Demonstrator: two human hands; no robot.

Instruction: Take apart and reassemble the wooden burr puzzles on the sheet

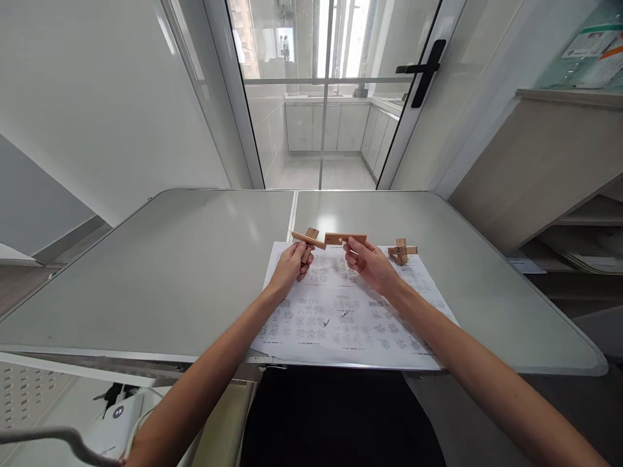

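My left hand (294, 263) is closed on crossed wooden puzzle pieces (311, 239), held just above the printed sheet. Between the fingers of my right hand (367, 259) is a flat, notched wooden puzzle piece (333, 239), level and pointing left. Its left end comes close to the pieces in my left hand; whether they touch I cannot tell. Beneath both hands lies a large instruction sheet (335, 337) with rows of small line drawings and a few handwritten ticks. An assembled wooden cross puzzle (402, 251) rests at the sheet's upper right, beside my right wrist.
The pale table (146, 272) has a seam running to its far edge. Beyond it stands a glass door with a black handle (427, 71). Shelves (559, 149) rise at the right. At lower left, a white device (119, 418) with cables sits below table height.
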